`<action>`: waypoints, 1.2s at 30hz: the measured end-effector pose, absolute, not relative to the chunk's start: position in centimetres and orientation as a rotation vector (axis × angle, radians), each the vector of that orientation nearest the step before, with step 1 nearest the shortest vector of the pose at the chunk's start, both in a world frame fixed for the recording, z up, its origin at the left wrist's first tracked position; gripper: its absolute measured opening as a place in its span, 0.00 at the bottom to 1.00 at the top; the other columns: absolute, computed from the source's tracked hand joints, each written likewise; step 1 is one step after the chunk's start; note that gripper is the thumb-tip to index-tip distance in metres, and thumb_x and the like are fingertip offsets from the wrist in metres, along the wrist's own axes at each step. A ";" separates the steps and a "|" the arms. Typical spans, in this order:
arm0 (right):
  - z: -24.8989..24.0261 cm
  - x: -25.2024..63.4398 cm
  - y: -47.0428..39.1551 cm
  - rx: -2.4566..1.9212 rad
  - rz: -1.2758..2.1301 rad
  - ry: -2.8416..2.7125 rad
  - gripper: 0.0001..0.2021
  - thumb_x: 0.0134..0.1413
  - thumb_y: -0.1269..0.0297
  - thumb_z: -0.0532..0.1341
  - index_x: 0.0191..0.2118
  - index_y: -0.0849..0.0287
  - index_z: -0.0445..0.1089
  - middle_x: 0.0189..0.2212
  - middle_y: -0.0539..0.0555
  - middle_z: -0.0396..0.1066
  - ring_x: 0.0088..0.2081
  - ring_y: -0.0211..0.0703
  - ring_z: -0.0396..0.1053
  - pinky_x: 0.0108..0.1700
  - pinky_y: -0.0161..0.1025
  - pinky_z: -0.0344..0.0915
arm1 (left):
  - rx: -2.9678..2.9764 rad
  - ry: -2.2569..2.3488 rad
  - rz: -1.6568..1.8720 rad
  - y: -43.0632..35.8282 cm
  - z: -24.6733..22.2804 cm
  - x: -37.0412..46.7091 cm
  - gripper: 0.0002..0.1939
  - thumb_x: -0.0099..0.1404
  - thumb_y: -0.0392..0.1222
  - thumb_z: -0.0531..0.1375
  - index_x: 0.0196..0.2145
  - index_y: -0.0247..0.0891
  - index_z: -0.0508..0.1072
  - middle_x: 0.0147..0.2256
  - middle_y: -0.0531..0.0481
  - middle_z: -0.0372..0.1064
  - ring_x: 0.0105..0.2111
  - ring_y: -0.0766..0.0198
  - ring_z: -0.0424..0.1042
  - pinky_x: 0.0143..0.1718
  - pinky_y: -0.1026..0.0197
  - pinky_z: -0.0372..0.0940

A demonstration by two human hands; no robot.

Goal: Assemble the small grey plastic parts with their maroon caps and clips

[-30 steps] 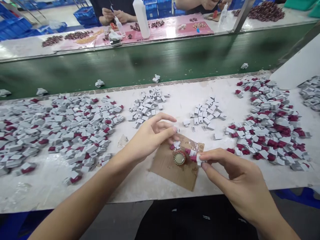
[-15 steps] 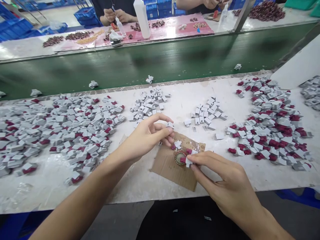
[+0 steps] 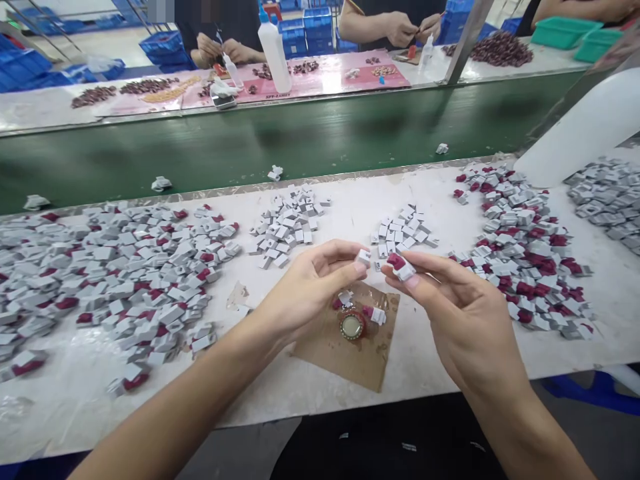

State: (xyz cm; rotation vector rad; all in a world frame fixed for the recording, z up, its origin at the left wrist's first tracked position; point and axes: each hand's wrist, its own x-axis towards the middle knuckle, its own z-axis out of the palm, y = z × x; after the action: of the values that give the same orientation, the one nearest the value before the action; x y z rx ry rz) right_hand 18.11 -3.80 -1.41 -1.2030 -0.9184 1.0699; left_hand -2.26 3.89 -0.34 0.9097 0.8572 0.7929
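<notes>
Between thumb and fingers, my left hand (image 3: pixel 325 280) pinches a small grey plastic block (image 3: pixel 363 256). A short gap to its right, my right hand (image 3: pixel 460 300) grips a grey-and-maroon plastic piece (image 3: pixel 401 267), maroon end toward the left hand. Below both hands lies a piece of brown cardboard (image 3: pixel 345 363). On it sits a round metal cap (image 3: pixel 352 325) with a crimped edge. Beside the cap rest two more grey-and-maroon pieces, one right of it (image 3: pixel 375 315) and one above it (image 3: pixel 343 300).
A large heap of grey-and-maroon pieces (image 3: pixel 125 267) spreads at left, another (image 3: pixel 535 260) at right. Two smaller piles of grey blocks (image 3: pixel 290 220) lie behind my hands. Beyond runs a green conveyor belt (image 3: pixel 210 147) carrying several loose pieces. Co-workers' hands work across it near a white bottle (image 3: pixel 275 57).
My right hand has lifted its grey-and-maroon piece from over the metal cap, up beside my left hand. The left hand has shifted slightly right with its block. The camera view has turned a little.
</notes>
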 end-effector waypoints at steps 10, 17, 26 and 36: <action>-2.5 18.3 -2.4 -1.127 1.099 -0.808 0.09 0.63 0.63 0.80 0.48 0.45 0.90 0.48 0.50 0.90 0.51 0.47 0.89 0.55 0.41 0.87 | 1.013 0.797 0.844 3.8 -0.3 -0.3 0.17 0.66 0.45 0.82 0.46 0.37 0.85 0.43 0.46 0.87 0.45 0.60 0.85 0.50 0.61 0.79; -2.3 18.6 -2.6 -1.147 1.094 -0.917 0.10 0.65 0.68 0.77 0.47 0.44 0.91 0.48 0.50 0.91 0.51 0.48 0.89 0.53 0.41 0.88 | 1.125 0.828 0.804 3.7 -0.5 -0.4 0.11 0.72 0.43 0.76 0.48 0.37 0.85 0.47 0.43 0.87 0.46 0.54 0.86 0.46 0.55 0.81; -1.4 20.1 -2.0 -1.172 1.085 -1.103 0.10 0.60 0.68 0.79 0.43 0.44 0.92 0.41 0.51 0.90 0.43 0.47 0.89 0.48 0.42 0.88 | 1.473 0.828 0.724 4.8 1.1 -0.7 0.05 0.74 0.38 0.72 0.46 0.38 0.85 0.44 0.45 0.86 0.42 0.56 0.86 0.42 0.55 0.81; 1.0 24.3 16.5 -1.865 0.370 -1.602 0.29 0.66 0.83 0.61 0.67 0.59 0.81 0.66 0.64 0.80 0.62 0.58 0.81 0.68 0.57 0.76 | 1.834 1.406 0.785 20.7 0.4 -0.3 0.07 0.60 0.39 0.76 0.36 0.39 0.83 0.37 0.48 0.83 0.41 0.55 0.78 0.47 0.49 0.71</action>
State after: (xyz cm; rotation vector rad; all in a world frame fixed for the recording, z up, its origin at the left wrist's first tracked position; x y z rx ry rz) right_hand 24.27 16.47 1.04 -1.8647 -1.6023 0.3697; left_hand -0.30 20.68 0.43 1.8337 1.4062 0.7852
